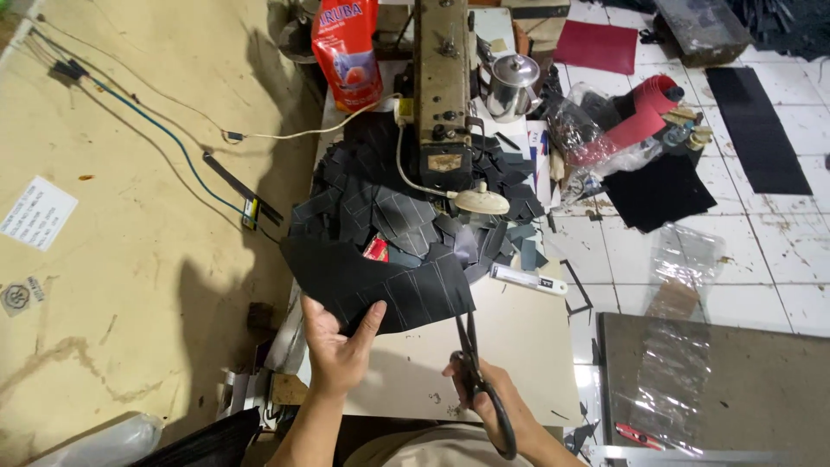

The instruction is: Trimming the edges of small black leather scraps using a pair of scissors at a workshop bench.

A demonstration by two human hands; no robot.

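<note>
Left hand (339, 346) fingers pinch the black leather sheet (380, 281) above the table (519, 346); right hand (488, 393) fingers grip the scissors (471, 359) at its edge. The floppy sheet could sag, wandering off the chalk line or nicking that thumb.

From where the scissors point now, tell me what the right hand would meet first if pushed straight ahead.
The right hand drives black-handled scissors up into the large dark leather sheet held by the left hand. Beyond lies the pile of dark cut pieces, though depth is unclear.

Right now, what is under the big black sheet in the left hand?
Under the black sheet show the pale table and the left hand fingers; its far edge overlaps cut pieces. Anything else is covered.
</note>
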